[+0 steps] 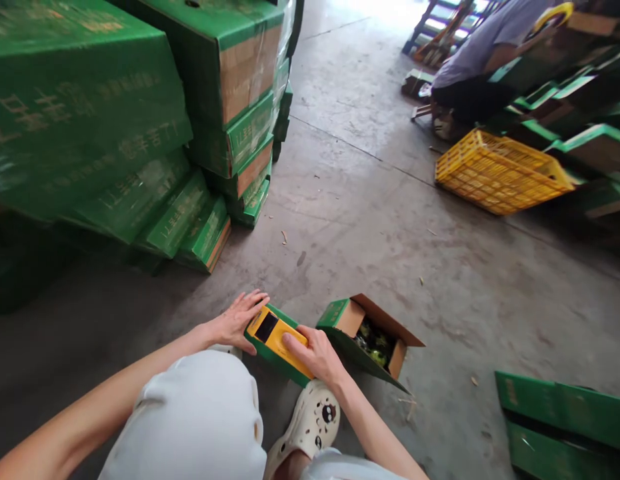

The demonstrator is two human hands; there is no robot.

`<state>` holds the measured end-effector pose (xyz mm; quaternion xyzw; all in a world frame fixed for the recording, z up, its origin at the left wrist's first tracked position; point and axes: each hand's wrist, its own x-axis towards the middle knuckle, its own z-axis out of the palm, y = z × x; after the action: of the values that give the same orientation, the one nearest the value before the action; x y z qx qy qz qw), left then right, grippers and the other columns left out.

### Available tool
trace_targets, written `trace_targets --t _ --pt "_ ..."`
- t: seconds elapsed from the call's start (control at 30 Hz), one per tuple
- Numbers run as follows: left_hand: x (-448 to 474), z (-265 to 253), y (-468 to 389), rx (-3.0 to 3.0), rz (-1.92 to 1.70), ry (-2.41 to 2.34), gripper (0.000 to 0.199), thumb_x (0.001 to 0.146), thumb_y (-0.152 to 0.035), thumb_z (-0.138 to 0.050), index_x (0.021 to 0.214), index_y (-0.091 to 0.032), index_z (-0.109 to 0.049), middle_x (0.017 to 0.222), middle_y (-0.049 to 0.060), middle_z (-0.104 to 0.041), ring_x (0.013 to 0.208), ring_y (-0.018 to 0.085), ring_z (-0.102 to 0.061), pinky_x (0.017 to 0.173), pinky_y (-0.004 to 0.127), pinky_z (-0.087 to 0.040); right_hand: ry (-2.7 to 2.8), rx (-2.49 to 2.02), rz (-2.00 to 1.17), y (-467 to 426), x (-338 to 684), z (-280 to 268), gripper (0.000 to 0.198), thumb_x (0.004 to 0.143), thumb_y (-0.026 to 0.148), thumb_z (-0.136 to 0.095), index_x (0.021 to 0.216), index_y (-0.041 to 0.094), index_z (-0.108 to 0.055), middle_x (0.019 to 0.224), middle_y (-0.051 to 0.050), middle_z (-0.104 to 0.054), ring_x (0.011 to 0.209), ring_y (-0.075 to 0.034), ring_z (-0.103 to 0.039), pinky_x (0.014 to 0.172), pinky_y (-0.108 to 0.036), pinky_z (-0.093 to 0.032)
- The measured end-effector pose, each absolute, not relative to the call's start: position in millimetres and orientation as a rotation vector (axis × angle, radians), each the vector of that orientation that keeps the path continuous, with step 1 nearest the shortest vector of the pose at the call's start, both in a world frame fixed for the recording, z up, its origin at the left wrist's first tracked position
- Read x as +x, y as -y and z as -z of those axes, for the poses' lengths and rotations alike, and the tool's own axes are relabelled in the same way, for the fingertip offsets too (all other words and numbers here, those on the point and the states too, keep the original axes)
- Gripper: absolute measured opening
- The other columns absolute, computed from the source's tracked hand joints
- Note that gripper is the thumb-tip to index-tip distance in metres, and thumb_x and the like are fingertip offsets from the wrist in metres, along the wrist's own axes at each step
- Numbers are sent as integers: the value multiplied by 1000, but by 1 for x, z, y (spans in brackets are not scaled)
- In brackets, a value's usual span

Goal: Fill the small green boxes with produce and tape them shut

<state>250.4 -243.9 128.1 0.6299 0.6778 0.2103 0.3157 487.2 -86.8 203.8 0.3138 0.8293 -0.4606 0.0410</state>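
Observation:
A closed green carton stands on the floor just in front of my feet. My right hand is closed around a yellow handheld device with a dark rectangular window, lying along the carton's top. My left hand rests against the carton's left end, fingers stretched over its edge and thumb apart. To the right, an opened green carton has its brown flaps up. Dark and light green contents show inside it, some shiny as if wrapped; their kind is unclear.
Tall stacks of green cartons rise at left. A yellow plastic crate lies at right, near a crouching person and more cartons. Green cardboard lies lower right. My white clog is close to the closed carton.

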Motion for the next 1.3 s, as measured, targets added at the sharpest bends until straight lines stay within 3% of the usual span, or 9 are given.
trace_targets --t 0.03,0.1,0.2,0.37,0.53,0.8,1.03,1.17,1.3 --pt "248 -132 249 1562 -653 -1783 115 66 -48 -85 165 -22 -33 170 18 -29 159 42 -18 128 62 -16 -2538 955 1411 86 487 -204 52 92 62 -52 62 20 -43 58 5 -38 58 -11 -38 53 -25 -23" --pt "244 -138 261 1247 -890 -1768 89 79 -43 -73 160 -22 -43 163 17 -42 152 38 -37 123 57 -33 -2527 936 1426 85 487 -203 53 92 63 -52 63 20 -43 58 5 -37 59 -11 -38 53 -25 -22" --pt "247 -147 271 617 -1096 -1613 61 91 -45 -61 145 -17 -60 136 18 -67 120 29 -67 106 46 -52 -2489 904 1453 83 487 -201 53 92 65 -53 65 20 -48 60 4 -39 61 -11 -38 53 -25 -22" --pt "264 -162 254 236 -1078 -1246 53 85 -56 -77 119 -15 -75 110 13 -76 96 21 -73 86 31 -56 -2418 864 1519 81 487 -204 53 91 67 -54 68 20 -51 62 4 -42 61 -12 -39 53 -25 -23" --pt "267 -161 237 173 -1125 -1263 47 72 -49 -91 102 -15 -78 85 5 -73 74 14 -66 68 24 -52 -2365 817 1546 78 485 -208 51 92 66 -55 72 19 -56 66 3 -47 62 -12 -42 54 -26 -25" --pt "268 -146 238 239 -1198 -1495 51 63 -51 -95 92 -13 -78 83 5 -75 71 16 -68 67 26 -53 -2300 791 1613 75 481 -208 48 91 64 -58 76 19 -60 67 1 -54 62 -14 -48 54 -25 -29" --pt "261 -155 242 278 -1063 -1454 54 66 -50 -93 103 -13 -80 101 12 -79 91 24 -74 78 31 -56 -2356 788 1552 75 482 -206 48 91 64 -57 71 20 -54 65 3 -48 62 -13 -44 55 -26 -28" --pt "257 -170 245 340 -998 -1513 54 74 -57 -85 110 -17 -80 111 12 -79 103 27 -73 79 32 -57 -2368 787 1543 75 482 -206 48 90 63 -57 71 20 -52 65 4 -47 62 -13 -42 55 -26 -27" --pt "259 -178 242 370 -924 -1421 53 75 -52 -84 115 -17 -79 108 11 -79 101 26 -74 80 31 -58 -2345 799 1553 76 482 -208 48 90 63 -55 70 20 -50 65 4 -46 62 -12 -42 55 -26 -26"
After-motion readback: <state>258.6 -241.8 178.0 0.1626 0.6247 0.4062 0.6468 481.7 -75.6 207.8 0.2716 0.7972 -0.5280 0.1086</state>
